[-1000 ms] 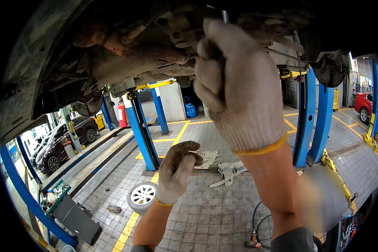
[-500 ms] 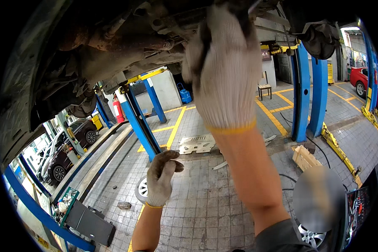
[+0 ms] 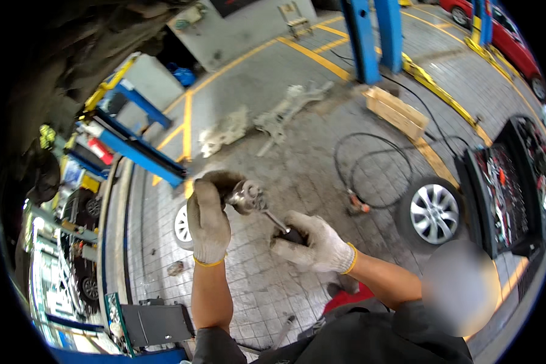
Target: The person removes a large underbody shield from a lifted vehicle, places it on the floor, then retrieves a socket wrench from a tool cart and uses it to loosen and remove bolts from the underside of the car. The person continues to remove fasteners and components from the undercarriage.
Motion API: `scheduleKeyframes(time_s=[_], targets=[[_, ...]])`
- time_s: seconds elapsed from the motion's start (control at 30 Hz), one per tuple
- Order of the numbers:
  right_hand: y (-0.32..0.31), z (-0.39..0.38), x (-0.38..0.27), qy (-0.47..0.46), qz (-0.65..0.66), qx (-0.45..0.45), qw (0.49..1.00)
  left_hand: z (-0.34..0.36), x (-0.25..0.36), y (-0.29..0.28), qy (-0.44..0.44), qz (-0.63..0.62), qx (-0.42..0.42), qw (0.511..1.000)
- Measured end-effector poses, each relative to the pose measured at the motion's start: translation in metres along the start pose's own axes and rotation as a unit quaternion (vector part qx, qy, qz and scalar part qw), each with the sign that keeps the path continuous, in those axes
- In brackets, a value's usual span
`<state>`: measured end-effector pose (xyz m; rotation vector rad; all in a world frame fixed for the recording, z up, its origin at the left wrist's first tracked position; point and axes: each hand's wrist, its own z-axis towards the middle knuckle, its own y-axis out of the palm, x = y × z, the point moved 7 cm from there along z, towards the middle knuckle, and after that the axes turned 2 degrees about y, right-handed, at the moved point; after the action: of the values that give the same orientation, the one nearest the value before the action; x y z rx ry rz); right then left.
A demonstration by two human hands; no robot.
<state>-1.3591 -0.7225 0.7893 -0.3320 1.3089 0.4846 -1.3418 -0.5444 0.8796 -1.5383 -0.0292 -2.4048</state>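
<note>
Both hands are in knitted work gloves with yellow cuffs, darkened on the fingers, held in front of me over the tiled floor. My left hand is closed round a shiny rounded metal piece. From that piece a thin metal shaft slants down to the right. At its lower end a black handle sits in my right hand, whose fingers wrap it. Whether shaft and metal piece are one tool or two joined parts I cannot tell. Fingers hide part of both ends.
The dirty underside of a raised car fills the upper left. Blue lift posts stand ahead. Metal panels, a black hose, a wooden box, a wheel and an open tool case lie around.
My right hand has come down from the car's underside to meet my left hand, and now grips the black handle. My left hand has moved up and left. The view has tilted down.
</note>
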Motion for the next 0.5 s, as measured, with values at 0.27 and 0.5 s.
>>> scheduleKeyframes(time_s=[0.27, 0.5], targets=[[-0.141, -0.148, 0.039, 0.072, -0.108, 0.042, 0.991, -0.094, -0.087, 0.157, 0.266, 0.361, -0.102, 0.888], [-0.295, -0.335, 0.099, 0.341, -0.185, 0.145, 0.91, -0.24, -0.166, 0.385, -0.359, -0.063, -0.146, 0.919]])
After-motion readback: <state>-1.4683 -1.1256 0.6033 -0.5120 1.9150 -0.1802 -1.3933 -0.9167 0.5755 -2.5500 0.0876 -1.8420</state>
